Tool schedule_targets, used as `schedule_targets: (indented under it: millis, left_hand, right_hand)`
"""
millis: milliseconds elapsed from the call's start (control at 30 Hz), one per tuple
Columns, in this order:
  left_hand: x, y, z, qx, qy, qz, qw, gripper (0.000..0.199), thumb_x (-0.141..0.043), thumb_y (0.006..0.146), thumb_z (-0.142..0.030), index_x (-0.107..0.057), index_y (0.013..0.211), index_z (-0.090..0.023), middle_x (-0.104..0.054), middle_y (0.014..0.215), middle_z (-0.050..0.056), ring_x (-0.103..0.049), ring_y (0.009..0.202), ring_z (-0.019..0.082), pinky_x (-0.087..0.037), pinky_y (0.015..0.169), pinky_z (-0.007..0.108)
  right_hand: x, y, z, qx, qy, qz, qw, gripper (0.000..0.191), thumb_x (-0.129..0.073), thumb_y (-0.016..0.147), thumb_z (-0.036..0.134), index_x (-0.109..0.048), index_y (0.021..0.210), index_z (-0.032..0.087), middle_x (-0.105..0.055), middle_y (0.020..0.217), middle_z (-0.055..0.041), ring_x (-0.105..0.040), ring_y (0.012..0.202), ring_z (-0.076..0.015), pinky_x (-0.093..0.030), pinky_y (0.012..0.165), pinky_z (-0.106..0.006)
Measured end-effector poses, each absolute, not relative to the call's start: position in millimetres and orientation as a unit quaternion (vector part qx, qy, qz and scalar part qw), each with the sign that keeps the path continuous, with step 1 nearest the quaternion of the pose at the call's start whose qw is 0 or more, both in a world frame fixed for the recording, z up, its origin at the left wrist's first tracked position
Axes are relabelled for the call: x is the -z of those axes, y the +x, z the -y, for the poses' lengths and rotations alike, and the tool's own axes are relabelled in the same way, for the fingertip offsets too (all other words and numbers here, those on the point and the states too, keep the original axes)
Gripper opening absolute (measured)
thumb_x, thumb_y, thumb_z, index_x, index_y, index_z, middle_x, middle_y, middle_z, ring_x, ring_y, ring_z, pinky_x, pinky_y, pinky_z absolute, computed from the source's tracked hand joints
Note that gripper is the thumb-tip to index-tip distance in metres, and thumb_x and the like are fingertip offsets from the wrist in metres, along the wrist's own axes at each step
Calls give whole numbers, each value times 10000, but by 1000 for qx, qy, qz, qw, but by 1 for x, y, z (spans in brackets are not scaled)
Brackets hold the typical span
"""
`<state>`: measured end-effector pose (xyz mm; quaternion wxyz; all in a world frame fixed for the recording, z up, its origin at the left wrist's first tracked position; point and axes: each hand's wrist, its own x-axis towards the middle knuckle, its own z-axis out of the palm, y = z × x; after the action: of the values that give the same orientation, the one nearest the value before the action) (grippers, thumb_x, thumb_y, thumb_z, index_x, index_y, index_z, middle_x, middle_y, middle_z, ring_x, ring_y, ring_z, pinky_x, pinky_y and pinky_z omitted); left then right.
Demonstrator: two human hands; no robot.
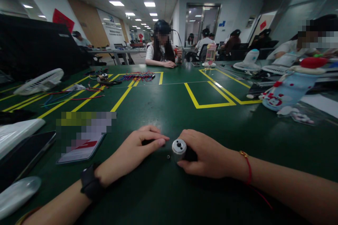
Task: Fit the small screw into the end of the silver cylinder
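Observation:
A silver metal cylinder (179, 150) stands upright on the green table (155, 197), its round end with small dark holes facing up. The fingers and thumb of my right hand (202, 153) are wrapped around it from the right. Just left of the cylinder lies a tiny dark ring-like part (168, 156). My left hand (141, 144) hovers at or rests on the table left of the cylinder, fingers loosely extended and apart from the thumb, with nothing visible in it. Its fingertips are close to the cylinder but not touching it.
To the left are a phone (88, 144), a dark tablet-like device (26, 154) and a white mouse (19, 195). Wires (137, 76) lie farther back. A blue bottle (289, 86) stands at the right, near white fans (246, 64). Across the table sits a person (162, 49).

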<state>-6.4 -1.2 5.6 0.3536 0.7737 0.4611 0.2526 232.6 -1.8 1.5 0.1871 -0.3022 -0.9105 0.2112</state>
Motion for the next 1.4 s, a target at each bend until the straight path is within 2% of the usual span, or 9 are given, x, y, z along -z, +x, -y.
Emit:
schedule_targets:
  millis: [167, 300, 967, 1400]
  left_hand:
    - [4, -12, -4, -445, 574, -545, 419, 224, -593, 875, -406, -707, 959, -233, -665, 881, 13, -592, 846, 192, -430, 760, 295]
    - [10, -13, -7, -496, 514, -514, 476, 205, -613, 868, -364, -686, 949, -191, -615, 815, 0, -562, 778, 152, -430, 728, 263]
    - [-1, -8, 0, -400, 626, -557, 371, 231, -553, 901, -372, -676, 1022, -218, -647, 834, 3, -601, 823, 188, -438, 745, 293]
    - [-6, -6, 2, -346, 671, -548, 360, 216, -533, 890, -352, -686, 985, -234, -691, 900, 12, -623, 856, 215, -456, 756, 317]
  right_hand:
    - [-5, 233, 2, -217, -307, 909, 179, 254, -673, 758, 263, -544, 955, 166, -576, 911, -52, -484, 777, -172, -393, 687, -294]
    - [-6, 233, 3, -219, -306, 909, 178, 258, -675, 756, 260, -549, 959, 162, -579, 915, -53, -488, 783, -174, -395, 691, -295]
    - [-6, 233, 3, -221, -305, 909, 179, 237, -662, 768, 255, -543, 952, 167, -579, 911, -53, -486, 779, -174, -392, 694, -297]
    - [-4, 233, 2, -225, -304, 907, 183, 245, -667, 768, 268, -546, 957, 169, -583, 917, -56, -491, 779, -178, -394, 689, -301]
